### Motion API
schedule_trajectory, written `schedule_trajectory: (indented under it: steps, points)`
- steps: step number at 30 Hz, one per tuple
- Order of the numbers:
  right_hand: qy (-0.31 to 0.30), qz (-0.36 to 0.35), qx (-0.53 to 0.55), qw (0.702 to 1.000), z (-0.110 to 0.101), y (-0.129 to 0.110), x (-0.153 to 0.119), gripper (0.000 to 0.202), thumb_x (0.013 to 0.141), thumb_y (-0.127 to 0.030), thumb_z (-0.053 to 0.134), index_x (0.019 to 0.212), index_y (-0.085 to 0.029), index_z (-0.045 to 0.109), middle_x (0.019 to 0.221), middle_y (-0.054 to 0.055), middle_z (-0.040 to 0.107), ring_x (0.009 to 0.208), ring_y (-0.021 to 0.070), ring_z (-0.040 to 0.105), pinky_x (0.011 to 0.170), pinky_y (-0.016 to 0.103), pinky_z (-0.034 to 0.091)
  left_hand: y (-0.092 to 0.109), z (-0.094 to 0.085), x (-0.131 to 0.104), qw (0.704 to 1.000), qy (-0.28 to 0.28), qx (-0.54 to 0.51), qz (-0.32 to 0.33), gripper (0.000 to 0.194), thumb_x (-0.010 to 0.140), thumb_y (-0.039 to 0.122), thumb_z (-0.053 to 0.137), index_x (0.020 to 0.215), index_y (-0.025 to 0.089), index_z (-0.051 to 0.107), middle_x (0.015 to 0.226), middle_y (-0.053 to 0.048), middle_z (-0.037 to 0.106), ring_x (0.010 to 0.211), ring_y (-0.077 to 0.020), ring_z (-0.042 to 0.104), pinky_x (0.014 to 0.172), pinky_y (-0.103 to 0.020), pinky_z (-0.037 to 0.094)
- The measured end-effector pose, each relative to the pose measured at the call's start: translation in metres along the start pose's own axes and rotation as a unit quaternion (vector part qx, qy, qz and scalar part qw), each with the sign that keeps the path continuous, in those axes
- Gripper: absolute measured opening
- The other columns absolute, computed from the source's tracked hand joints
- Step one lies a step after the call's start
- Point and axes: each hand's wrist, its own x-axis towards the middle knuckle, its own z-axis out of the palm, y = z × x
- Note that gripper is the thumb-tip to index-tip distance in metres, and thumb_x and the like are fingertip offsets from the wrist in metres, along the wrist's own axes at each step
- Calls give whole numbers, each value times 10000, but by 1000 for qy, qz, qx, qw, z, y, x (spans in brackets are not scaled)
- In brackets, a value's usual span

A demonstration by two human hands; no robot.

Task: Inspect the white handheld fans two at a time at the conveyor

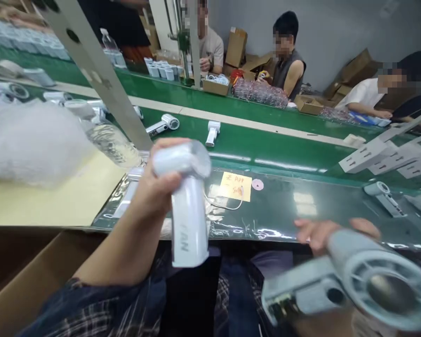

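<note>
My left hand (161, 180) is wrapped round the head of a white handheld fan (190, 220), whose handle hangs down over the table's front edge. At the lower right, a pale blue-grey fan (382, 285) with its round grille facing me is in my right hand (333, 234). Its handle has an open section showing small parts inside. The fingers of my right hand show behind the fan's head, slightly blurred. Between the hands, a yellow note (235, 186) with red handwriting lies on the table beside a pink disc (257, 184) and a thin white cable (228, 207).
A green conveyor (266, 145) crosses beyond the table and carries fans (213, 133). Plastic bags (38, 140) lie at the left by a slanted metal post (101, 75). Another fan (385, 199) rests at the right, near white brackets (368, 154). Several people sit across the line.
</note>
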Motion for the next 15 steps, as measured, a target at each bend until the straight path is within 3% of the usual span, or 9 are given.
schedule_trajectory:
  steps: [1,2,4,6,8,10,12,15]
  points:
    - [-35,-1,27,999,8,10,5,396,768,-583,798,1141,-490,700,666,-55,731,628,235,727,836,578,640,-2,14,2,997,-37,9,-61,536,756,514,864,1215,328,659,1032,19,749,789,-167,714,612,-304,575]
    - [-76,33,47,995,15,23,10,467,758,-457,848,1196,-460,687,773,-40,776,725,231,757,875,549,640,-8,29,4,990,-53,20,-130,562,768,506,856,1236,293,628,996,-1,742,785,-170,719,614,-296,574]
    - [-46,150,88,984,23,54,22,616,701,-339,903,1258,-394,645,945,-32,785,827,202,760,891,485,651,-30,60,10,964,-100,71,-234,647,698,469,907,1202,229,580,954,-30,725,714,-172,709,539,-271,550]
    - [15,230,109,967,23,86,32,701,678,-415,913,1295,-332,590,944,-26,771,754,192,746,776,438,675,-60,88,16,931,-108,161,-310,655,716,438,909,1205,200,543,877,-34,701,574,-154,656,458,-267,506]
    - [24,296,101,949,18,111,37,728,674,-524,901,1271,-282,560,881,-10,756,711,204,735,679,400,666,-88,108,18,906,-105,224,-343,641,743,405,906,1212,181,531,875,-49,700,509,-143,629,424,-268,482]
    - [15,320,60,945,10,127,40,775,633,-544,918,1243,-270,528,872,-3,748,686,206,724,607,358,637,-107,119,15,898,-99,242,-354,610,783,385,885,1228,165,530,860,-48,703,490,-136,623,426,-267,484]
    - [11,307,-17,952,2,135,43,838,577,-468,949,1256,-278,496,981,14,751,656,188,706,556,330,604,-116,121,9,900,-100,203,-373,574,859,344,826,1300,153,513,820,-33,704,512,-138,647,474,-269,529]
    - [-25,257,-180,949,-13,135,54,796,595,-383,916,1286,-251,542,1231,87,716,781,199,721,674,373,631,-120,114,4,910,-104,102,-388,528,946,241,721,1405,149,476,922,-71,741,638,-138,715,620,-289,620]
